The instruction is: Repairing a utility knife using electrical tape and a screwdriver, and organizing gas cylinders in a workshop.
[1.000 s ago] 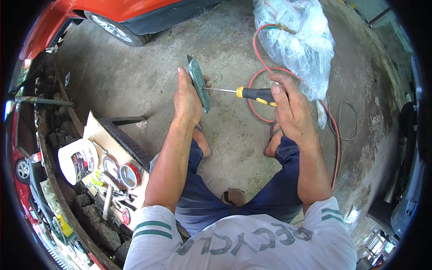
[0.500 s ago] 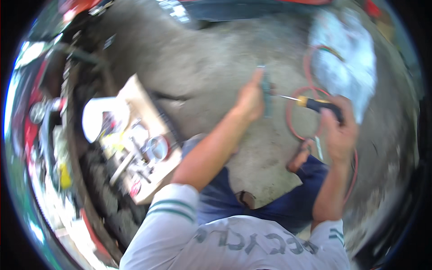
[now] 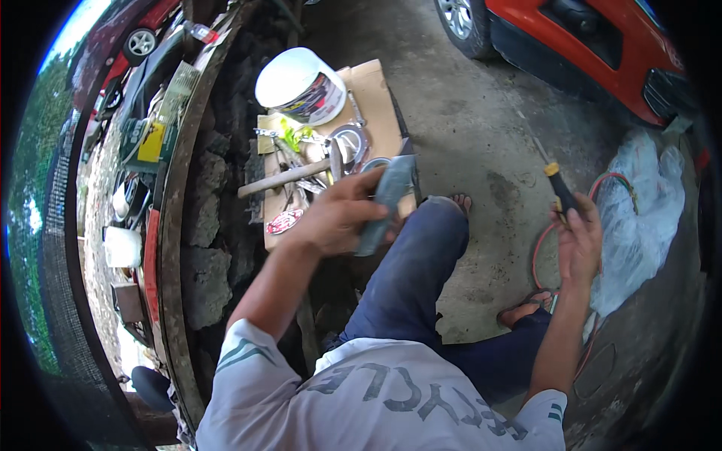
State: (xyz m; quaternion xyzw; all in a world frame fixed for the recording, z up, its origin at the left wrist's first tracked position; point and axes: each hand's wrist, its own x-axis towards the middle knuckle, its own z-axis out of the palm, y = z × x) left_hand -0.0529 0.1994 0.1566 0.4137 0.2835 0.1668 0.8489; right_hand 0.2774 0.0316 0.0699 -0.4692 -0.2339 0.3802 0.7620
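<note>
My left hand (image 3: pixel 337 218) is closed around a flat, grey-green metal piece (image 3: pixel 383 207), held over the right part of a cardboard-topped work surface (image 3: pixel 380 90) with mixed tools on it. My right hand (image 3: pixel 577 233) grips a screwdriver (image 3: pixel 558 184) with a black and yellow handle, its shaft pointing up and away, apart from the metal piece. Behind my left hand lie a hammer with a pale handle (image 3: pixel 282 177), rolls of tape (image 3: pixel 350 143) and a red-and-white round item (image 3: pixel 284 221). A white bucket (image 3: pixel 297 79) stands at the back.
A red car (image 3: pixel 587 52) stands at the upper right. Crumpled clear plastic (image 3: pixel 635 233) and a red hose (image 3: pixel 538 255) lie on the concrete floor (image 3: pixel 481 128) at right. Broken concrete chunks (image 3: pixel 207 286) and a cluttered ledge line my left.
My view has swung left toward the tool surface. The screwdriver has come away from the metal piece and now points upward; the piece has moved over the cardboard.
</note>
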